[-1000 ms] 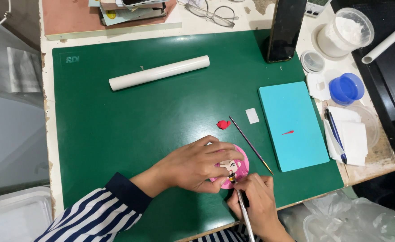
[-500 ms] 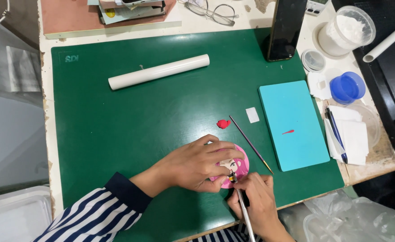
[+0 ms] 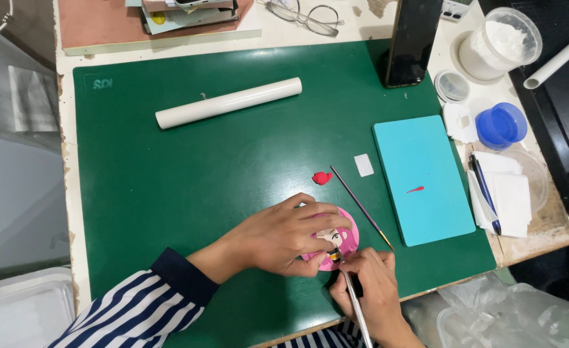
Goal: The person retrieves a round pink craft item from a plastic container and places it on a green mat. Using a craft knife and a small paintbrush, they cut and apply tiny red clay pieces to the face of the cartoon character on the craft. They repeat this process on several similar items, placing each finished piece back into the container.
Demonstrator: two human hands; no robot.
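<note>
Green cutting mat is my landmark, covering most of the table. Near the mat's front edge, right of its middle, lies a small pink disc with a pale face-like figure on it. My left hand curls over the disc from the left, fingers pressing it flat on the mat. My right hand, at the mat's very front edge, pinches a fine brush like a pen, its tip touching the figure. I judge the step in hand to be fine detailing on the figure's surface. The next stroke calls for a steady tip, light pressure and the left hand keeping the disc from sliding.

The disc looks round, flat and bright pink, mostly hidden under my fingers; the small detail under the tip is too small to make out.

A second thin brush lies slanted on the mat just behind the disc, with a red blob and a small white square beyond it. A turquoise block with a red streak sits on the mat's right side. A white roller rests toward the mat's back. Off the mat's right edge stand a blue cup, a tub of white powder, paper towels with a pen, and at the back a dark phone and glasses.
</note>
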